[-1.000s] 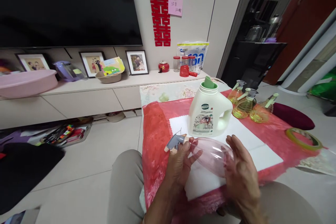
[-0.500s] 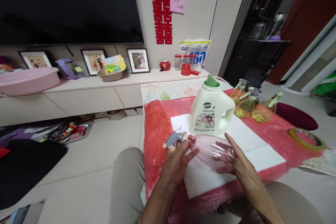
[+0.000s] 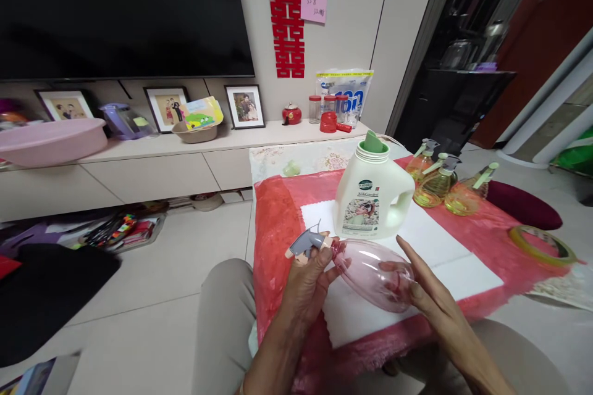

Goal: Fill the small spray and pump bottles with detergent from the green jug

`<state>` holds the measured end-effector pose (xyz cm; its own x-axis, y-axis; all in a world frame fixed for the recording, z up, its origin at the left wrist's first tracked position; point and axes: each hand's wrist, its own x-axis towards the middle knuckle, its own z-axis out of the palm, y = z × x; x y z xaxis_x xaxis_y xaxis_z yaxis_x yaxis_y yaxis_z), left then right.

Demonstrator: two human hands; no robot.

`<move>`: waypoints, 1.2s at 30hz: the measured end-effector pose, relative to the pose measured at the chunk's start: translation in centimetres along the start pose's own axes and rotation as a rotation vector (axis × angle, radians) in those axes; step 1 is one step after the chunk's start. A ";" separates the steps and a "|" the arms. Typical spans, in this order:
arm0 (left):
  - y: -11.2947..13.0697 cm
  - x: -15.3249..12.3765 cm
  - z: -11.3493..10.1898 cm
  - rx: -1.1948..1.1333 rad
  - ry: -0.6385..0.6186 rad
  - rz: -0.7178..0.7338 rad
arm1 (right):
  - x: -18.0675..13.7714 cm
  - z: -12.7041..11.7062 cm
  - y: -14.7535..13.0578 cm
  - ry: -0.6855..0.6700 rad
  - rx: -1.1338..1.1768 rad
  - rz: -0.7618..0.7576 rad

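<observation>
The right hand (image 3: 433, 302) has changed the most. One second ago it lay over the wide end of the pink spray bottle (image 3: 370, 268), with the palm curved around it. Now it has opened and turned away. The fingers are stretched out, and only their front parts touch the bottom of the bottle, from the 4 o'clock side.

The left hand (image 3: 306, 281) has kept its place. Its grip is closed around the thin neck, just under the grey trigger head (image 3: 306, 242). In my judgement the left hand now carries most of the bottle, and the right hand only steadies it. The bottle has hardly moved; the head end seems a little higher than before.

The bottle is in the air, low over the near edge of the bench (image 3: 278, 222), which a red cloth covers. Under the bottle lies a white sheet (image 3: 445, 253). The bottle lies almost on its side, with the trigger head pointing to about 10 o'clock and the round bottom to about 4 o'clock. Its body is clear pink plastic, shaped like a drop, and the fingers show through it. It looks empty, but I cannot be sure of this. The nozzle is still on the neck.

From the bottle, a white jug (image 3: 373, 197) with a green spout stands upright at 12 o'clock, near but not touching. Three yellow spray bottles (image 3: 435, 185) stand together at about 2 o'clock, and a roll of tape (image 3: 542, 245) lies well apart at 3 o'clock.
</observation>
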<state>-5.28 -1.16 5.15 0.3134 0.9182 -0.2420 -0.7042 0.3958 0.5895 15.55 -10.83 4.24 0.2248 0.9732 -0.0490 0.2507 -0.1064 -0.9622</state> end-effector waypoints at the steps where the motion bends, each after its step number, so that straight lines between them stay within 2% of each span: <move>1: 0.0 0.0 0.0 0.003 0.001 0.009 | -0.1 0.1 0.0 -0.018 0.039 -0.016; 5: 0.2 -0.2 0.2 0.003 -0.004 0.008 | -0.3 0.6 0.3 0.005 0.079 -0.120; 13: 1.0 -0.7 0.6 0.043 -0.036 0.030 | 0.1 0.6 0.8 -0.009 0.050 -0.009; 19: 0.8 -0.5 0.5 0.033 -0.009 0.061 | 0.3 0.9 1.7 -0.058 0.166 0.036; 22: 0.8 -0.3 0.3 0.031 -0.024 0.075 | 0.2 1.2 1.4 -0.090 0.280 0.117; 26: 1.0 -0.3 0.4 0.065 -0.070 0.074 | 0.0 1.9 0.3 -0.205 0.574 0.332; 29: 1.2 -0.3 0.4 0.092 -0.055 0.082 | -0.1 2.4 -0.2 -0.285 0.695 0.414; 32: 1.1 -0.1 0.2 0.101 -0.007 0.117 | -0.2 2.5 -0.2 -0.279 0.656 0.327; 36: 0.7 0.1 0.1 0.071 0.066 0.130 | -0.4 2.1 0.5 -0.156 0.313 0.071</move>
<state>-5.70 -0.81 5.61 0.1787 0.9614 -0.2092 -0.6886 0.2741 0.6714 13.61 -10.85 3.20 0.0788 0.9876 -0.1357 -0.0666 -0.1306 -0.9892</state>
